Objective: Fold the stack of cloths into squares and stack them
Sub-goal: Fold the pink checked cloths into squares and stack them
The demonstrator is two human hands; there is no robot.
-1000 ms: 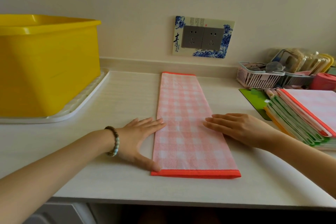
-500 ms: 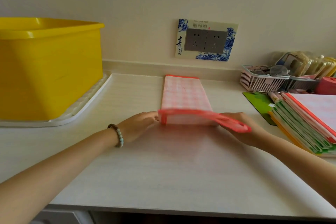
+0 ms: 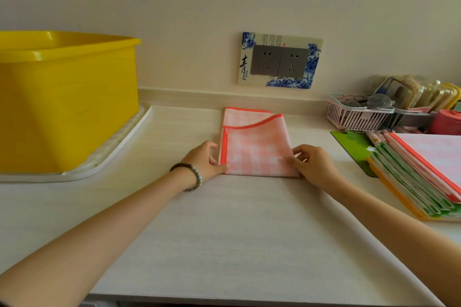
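You had both bare forearms stretched forward, angling in toward each other. Your left hand (image 3: pixel 203 161) held the near left corner of the cloth (image 3: pixel 257 152) with curled fingers and thumb. Your right hand (image 3: pixel 311 164) pinched the near right corner between thumb and fingertips.

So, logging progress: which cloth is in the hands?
The pink checked cloth lying alone in the middle: the left hand and right hand hold its near corners. The other cloths sit untouched in the stack at right.
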